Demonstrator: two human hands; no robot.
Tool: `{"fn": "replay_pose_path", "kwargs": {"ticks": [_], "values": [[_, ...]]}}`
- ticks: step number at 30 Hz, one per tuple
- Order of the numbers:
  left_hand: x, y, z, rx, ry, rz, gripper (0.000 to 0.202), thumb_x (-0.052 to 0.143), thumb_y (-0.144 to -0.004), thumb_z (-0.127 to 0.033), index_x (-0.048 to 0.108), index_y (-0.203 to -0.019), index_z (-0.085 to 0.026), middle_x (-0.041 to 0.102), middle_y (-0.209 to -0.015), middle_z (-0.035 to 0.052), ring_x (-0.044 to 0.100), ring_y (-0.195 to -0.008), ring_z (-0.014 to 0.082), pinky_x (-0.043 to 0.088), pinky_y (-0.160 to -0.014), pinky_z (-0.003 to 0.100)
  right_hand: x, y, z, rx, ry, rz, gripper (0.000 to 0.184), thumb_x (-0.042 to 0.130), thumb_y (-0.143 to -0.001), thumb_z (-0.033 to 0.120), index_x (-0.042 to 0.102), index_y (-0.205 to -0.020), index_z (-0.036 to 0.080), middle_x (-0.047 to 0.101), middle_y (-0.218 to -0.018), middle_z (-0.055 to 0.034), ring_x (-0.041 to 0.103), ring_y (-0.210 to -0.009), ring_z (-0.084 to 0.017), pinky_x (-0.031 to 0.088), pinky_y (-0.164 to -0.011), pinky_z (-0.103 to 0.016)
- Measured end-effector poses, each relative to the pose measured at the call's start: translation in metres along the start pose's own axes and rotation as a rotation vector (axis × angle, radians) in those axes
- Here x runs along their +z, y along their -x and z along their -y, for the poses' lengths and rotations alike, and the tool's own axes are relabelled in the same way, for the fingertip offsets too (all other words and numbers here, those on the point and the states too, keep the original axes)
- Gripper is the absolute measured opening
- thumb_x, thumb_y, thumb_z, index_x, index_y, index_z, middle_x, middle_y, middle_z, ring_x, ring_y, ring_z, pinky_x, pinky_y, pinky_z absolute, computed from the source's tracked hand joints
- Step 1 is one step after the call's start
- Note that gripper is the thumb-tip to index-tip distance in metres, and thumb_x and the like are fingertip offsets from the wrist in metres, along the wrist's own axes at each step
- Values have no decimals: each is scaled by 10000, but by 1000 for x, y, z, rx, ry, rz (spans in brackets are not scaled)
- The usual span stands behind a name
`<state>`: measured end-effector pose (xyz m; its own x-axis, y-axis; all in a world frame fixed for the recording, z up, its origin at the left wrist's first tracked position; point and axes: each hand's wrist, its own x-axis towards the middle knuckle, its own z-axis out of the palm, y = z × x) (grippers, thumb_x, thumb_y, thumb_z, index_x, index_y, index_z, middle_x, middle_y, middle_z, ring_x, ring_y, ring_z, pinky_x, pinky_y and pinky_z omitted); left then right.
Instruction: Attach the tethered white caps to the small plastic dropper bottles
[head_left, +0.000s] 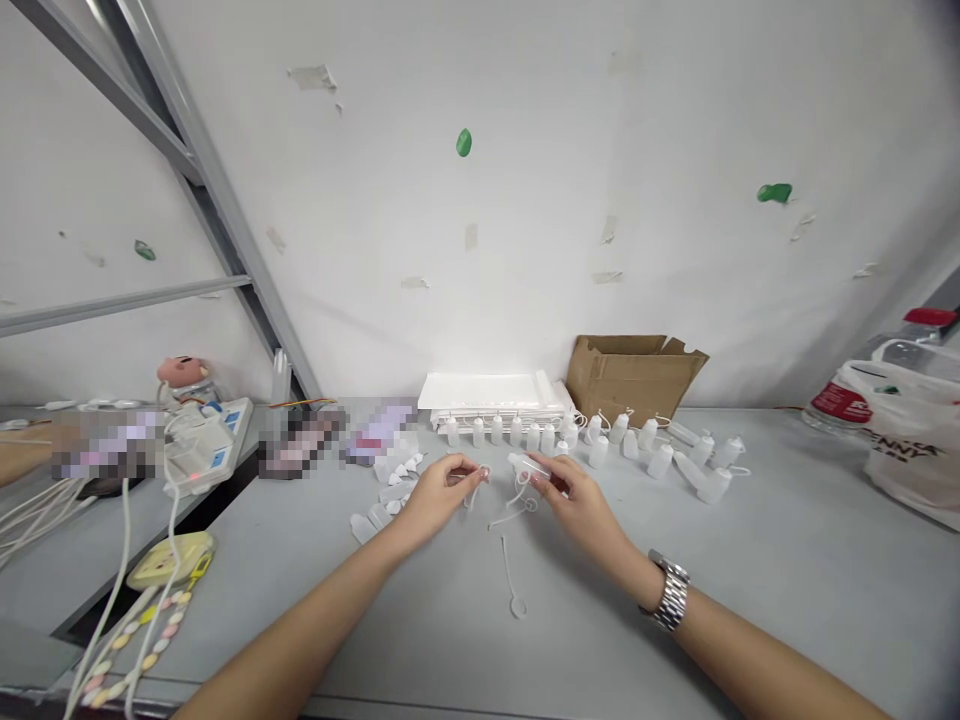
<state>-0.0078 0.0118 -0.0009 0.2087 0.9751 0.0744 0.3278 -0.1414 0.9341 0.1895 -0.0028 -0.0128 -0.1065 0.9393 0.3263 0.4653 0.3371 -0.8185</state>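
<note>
My left hand [442,495] is closed in a pinch on a thin white looped strap, which partly shows at its fingertips. Across from it, my right hand [574,495] grips a small translucent plastic bottle [527,464] lying tilted, with white looped straps [517,505] hanging by its fingers. On the grey table below both hands lies a single loose strap with a ring end [517,606]. Left of my left hand is a cluster of translucent pieces [386,495], partly hidden by that hand. Several small bottles [598,453] stand or lie beyond my right hand, some with looped straps on top.
A stack of white flat packages [495,390] and an open cardboard box [630,375] sit against the wall. Phones, a power strip [217,455], cables and a beaded strap [135,660] are at left. A plastic bag [911,440] and red-capped bottle stand at right.
</note>
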Motion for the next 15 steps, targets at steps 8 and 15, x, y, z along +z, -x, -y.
{"fn": "replay_pose_path", "kwargs": {"ticks": [8,15], "values": [[10,2,3,-99,302,7,281,647,-654,-412,572,-740,-155,686,-761,84,647,-746,216,489,-711,360,4,5,4,-65,9,58,290,506,-814,305,604,-1067,202,552,-804,-38,526,-685,-157,461,-684,-320],[15,7,-2,-138,357,-14,300,690,-609,-377,640,-800,-152,700,-781,87,659,-758,239,504,-722,369,7,10,8,-58,49,105,254,513,-809,285,624,-1020,196,555,-749,-24,521,-657,-150,454,-638,-301]]}}
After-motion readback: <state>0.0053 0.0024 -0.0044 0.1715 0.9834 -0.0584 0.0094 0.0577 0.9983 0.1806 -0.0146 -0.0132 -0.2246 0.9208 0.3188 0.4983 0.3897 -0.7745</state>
